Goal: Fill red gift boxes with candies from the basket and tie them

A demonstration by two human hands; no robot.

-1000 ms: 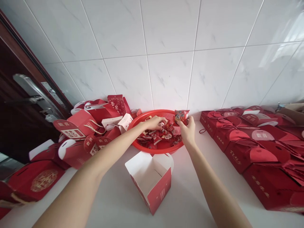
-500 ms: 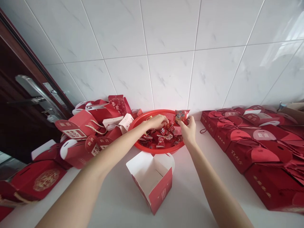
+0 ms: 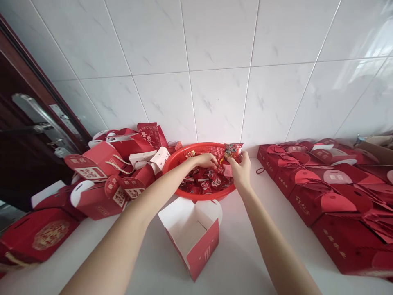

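A red plastic basket with a perforated wall holds several small red-wrapped candies. Over its middle, my left hand reaches down among the candies with fingers curled together; whatever its fingertips grip is hidden. At the basket's right rim, my right hand pinches a shiny red printed snack packet, held up above the candies. Between my forearms and in front of the basket stands an open red gift box with a white inside; no contents show in it.
Red gift boxes with rope handles crowd the left side near a dark door with a metal handle. More closed red boxes stand in rows at the right. A tiled wall rises behind the white table.
My left hand has moved slightly lower and deeper among the candies. My right hand still holds the snack packet by the rim. The view has shifted slightly.
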